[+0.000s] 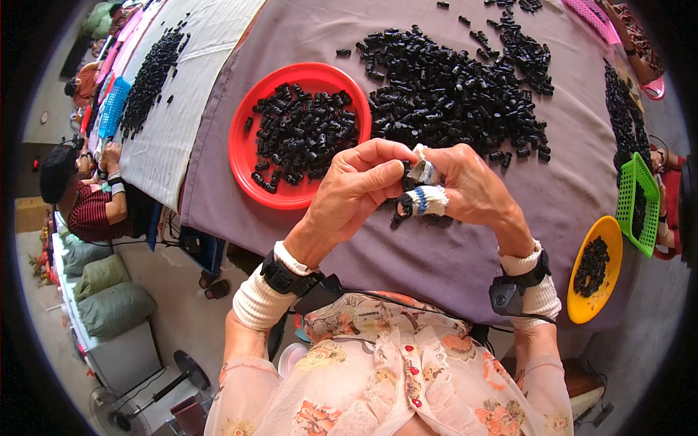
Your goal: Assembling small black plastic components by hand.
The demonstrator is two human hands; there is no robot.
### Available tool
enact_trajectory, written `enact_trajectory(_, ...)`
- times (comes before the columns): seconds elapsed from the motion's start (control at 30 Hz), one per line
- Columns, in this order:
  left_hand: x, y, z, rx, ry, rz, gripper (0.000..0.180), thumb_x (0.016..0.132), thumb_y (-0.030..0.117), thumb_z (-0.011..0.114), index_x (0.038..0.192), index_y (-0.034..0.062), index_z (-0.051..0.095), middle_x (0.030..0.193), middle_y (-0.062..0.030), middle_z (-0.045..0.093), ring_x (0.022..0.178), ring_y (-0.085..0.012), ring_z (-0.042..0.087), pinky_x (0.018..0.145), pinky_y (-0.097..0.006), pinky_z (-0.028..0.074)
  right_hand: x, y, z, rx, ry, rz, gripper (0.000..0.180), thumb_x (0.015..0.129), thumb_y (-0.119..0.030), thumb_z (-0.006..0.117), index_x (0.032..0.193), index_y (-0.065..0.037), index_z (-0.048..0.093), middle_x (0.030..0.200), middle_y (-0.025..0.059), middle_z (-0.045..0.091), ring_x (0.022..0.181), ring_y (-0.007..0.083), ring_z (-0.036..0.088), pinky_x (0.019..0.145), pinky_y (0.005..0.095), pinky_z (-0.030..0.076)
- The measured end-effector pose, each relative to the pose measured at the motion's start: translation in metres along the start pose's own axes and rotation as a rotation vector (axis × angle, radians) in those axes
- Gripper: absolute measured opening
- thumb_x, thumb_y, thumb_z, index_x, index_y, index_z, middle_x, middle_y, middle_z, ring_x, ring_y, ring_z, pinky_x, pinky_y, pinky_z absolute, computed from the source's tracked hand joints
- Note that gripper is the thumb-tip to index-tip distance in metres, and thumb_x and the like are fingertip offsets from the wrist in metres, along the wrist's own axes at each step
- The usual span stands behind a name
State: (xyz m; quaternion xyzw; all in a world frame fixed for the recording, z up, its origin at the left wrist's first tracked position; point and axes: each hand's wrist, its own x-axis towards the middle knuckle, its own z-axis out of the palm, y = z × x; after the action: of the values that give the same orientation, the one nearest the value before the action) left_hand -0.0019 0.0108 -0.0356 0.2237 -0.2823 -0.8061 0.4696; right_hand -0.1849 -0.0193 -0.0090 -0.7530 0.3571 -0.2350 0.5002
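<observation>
My left hand [352,185] pinches a small black cylindrical part [406,168] between thumb and fingertips, over the near side of the table. Close against it is my right hand [472,185], its thumb and a finger wrapped in white knit covers [429,201] with blue and dark bands. A small greyish piece [418,171] shows at the right fingertips; I cannot tell what it is. Just beyond the hands spreads a large pile of black parts [451,94]. To the left, a red round tray [242,156] holds many more of them.
A yellow plate [613,251] with black bits stands at the right edge, beside a green basket [651,232]. Another person [94,192] sits at a pale-covered table [203,43] on the left, near a blue basket [114,107]. A fan [120,410] stands at lower left.
</observation>
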Motion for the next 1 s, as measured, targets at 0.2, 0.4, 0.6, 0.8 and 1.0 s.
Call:
enact_trajectory(0.2, 0.0008, 0.0025, 0.0032, -0.035, -0.01, -0.022, 0.019, 0.086, 0.008, 0.057, 0.104, 0.0006, 0.056, 0.097, -0.0063, 0.06, 0.085, -0.0111, 0.058, 0.074, -0.025, 0.05, 0.0001, 0.0032, -0.0006, 0.017, 0.019, -0.027, 0.04, 0.065, -0.034, 0.072, 0.075, 0.0, 0.053, 0.054, 0.0082, 0.046, 0.048, 0.0142, 0.041, 0.046, 0.0303, 0.038)
enact_trajectory(0.4, 0.0009, -0.0005, 0.0009, -0.035, 0.009, -0.013, 0.019, 0.086, 0.008, 0.056, 0.104, 0.0005, 0.056, 0.097, -0.0063, 0.06, 0.085, -0.0109, 0.058, 0.075, -0.025, 0.05, 0.0007, 0.0011, -0.0015, 0.017, -0.006, 0.005, 0.041, 0.065, -0.034, 0.072, 0.074, 0.001, 0.052, 0.053, 0.0085, 0.045, 0.048, 0.0138, 0.04, 0.046, 0.0305, 0.038)
enact_trajectory(0.6, 0.0017, -0.0018, 0.0022, -0.034, 0.03, 0.001, 0.019, 0.086, 0.008, 0.057, 0.103, 0.0004, 0.056, 0.096, -0.0063, 0.061, 0.083, -0.0104, 0.058, 0.072, -0.024, 0.05, 0.0, 0.0019, -0.0016, 0.004, 0.009, -0.017, 0.042, 0.065, -0.035, 0.071, 0.074, 0.001, 0.052, 0.053, 0.0088, 0.045, 0.047, 0.0149, 0.041, 0.046, 0.031, 0.037)
enact_trajectory(0.8, -0.0004, 0.0016, 0.0052, 0.046, 0.05, 0.001, 0.018, 0.085, 0.008, 0.058, 0.101, 0.0003, 0.058, 0.093, -0.0061, 0.061, 0.08, -0.0102, 0.059, 0.071, -0.023, 0.051, -0.0005, -0.0015, -0.0034, -0.042, 0.02, -0.046, 0.039, 0.067, -0.032, 0.07, 0.072, 0.001, 0.05, 0.053, 0.0093, 0.046, 0.046, 0.0166, 0.041, 0.046, 0.0318, 0.038)
enact_trajectory(1.0, -0.0023, 0.0048, 0.006, 0.146, 0.069, 0.003, 0.019, 0.085, 0.01, 0.058, 0.102, -0.0002, 0.057, 0.093, -0.0067, 0.062, 0.084, -0.0126, 0.06, 0.077, -0.029, 0.049, -0.0022, -0.0002, 0.0006, -0.055, 0.014, -0.069, 0.033, 0.068, -0.028, 0.07, 0.073, 0.0, 0.052, 0.053, 0.0092, 0.047, 0.047, 0.0148, 0.042, 0.046, 0.0306, 0.038)
